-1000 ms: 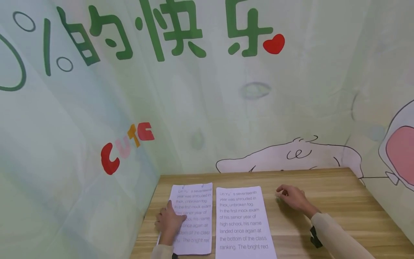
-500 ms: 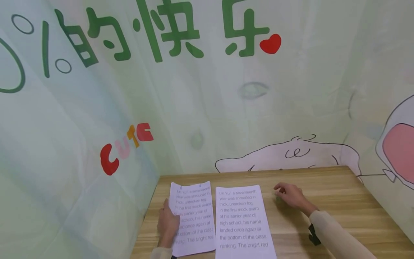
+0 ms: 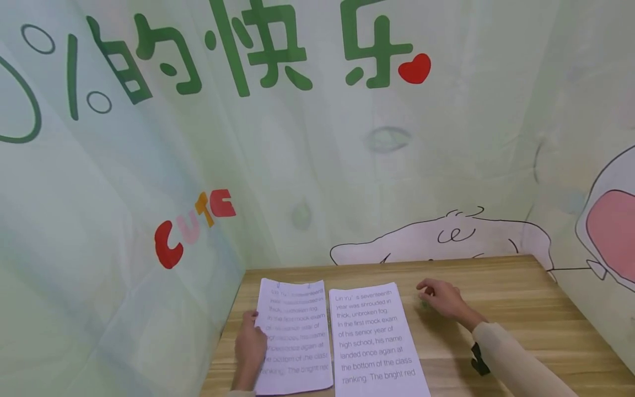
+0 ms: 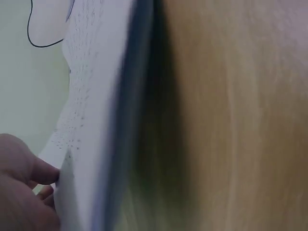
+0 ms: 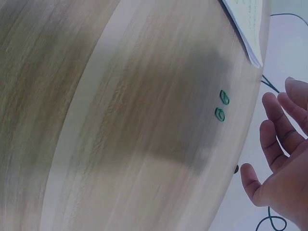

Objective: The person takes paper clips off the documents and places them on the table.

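Two stacks of printed paper lie side by side. At its left edge, my left hand (image 3: 249, 344) pinches the left stack (image 3: 297, 342) between thumb and fingers. Small clips show at that stack's top edge. In the left wrist view the paper (image 4: 91, 115) stands tilted along its edge, with the thumb and fingertips of my left hand (image 4: 21, 185) at its margin. The right stack (image 3: 374, 336) lies flat beside it. My right hand (image 3: 443, 299) is right of that stack, fingers loosely bent, holding nothing. Two green paper clips (image 5: 220, 114) lie on the table near my right hand (image 5: 286, 154).
The wooden table (image 3: 516, 314) extends to the right of the stacks. Behind and beside it hangs a pale green printed curtain (image 3: 297, 165) with lettering and cartoon drawings. A corner of a paper stack (image 5: 245, 29) shows in the right wrist view.
My left hand has drawn back from across the left stack to its left edge. That stack's lower end has shifted right, and the right stack's lower end slightly right. My right hand has barely moved.
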Action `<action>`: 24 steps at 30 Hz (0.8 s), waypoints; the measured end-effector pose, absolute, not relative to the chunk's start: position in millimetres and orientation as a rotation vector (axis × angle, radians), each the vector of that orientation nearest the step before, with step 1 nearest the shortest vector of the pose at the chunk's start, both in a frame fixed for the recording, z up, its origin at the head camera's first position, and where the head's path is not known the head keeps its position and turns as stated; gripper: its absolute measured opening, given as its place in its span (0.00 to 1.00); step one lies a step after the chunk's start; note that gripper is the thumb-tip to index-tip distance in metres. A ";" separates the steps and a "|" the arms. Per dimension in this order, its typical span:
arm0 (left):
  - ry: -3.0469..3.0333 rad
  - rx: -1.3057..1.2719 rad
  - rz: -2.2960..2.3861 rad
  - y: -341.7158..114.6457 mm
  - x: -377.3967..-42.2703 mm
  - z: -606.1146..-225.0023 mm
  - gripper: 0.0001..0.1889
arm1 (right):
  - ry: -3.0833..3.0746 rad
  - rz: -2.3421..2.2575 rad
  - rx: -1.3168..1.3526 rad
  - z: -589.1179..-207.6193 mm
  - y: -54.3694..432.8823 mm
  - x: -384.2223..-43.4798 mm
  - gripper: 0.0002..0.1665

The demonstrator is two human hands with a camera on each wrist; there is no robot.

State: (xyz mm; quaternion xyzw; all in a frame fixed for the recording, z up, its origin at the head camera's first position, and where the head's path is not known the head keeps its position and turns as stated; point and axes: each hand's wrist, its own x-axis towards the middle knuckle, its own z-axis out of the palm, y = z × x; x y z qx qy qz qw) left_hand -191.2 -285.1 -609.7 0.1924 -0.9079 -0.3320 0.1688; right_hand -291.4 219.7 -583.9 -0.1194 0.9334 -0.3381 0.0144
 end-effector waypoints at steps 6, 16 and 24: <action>-2.509 0.449 -1.041 -288.6 -187.5 -596.2 0.31 | 2.877 -1.081 -0.361 -579.5 212.3 -290.5 0.15; -2.399 0.302 -1.104 -287.2 -187.7 -575.3 0.34 | 2.864 -1.096 -0.391 -578.1 204.4 -291.6 0.13; -2.377 0.366 -1.312 -277.9 -188.5 -560.5 0.35 | 2.866 -1.111 -0.382 -573.5 203.4 -289.3 0.13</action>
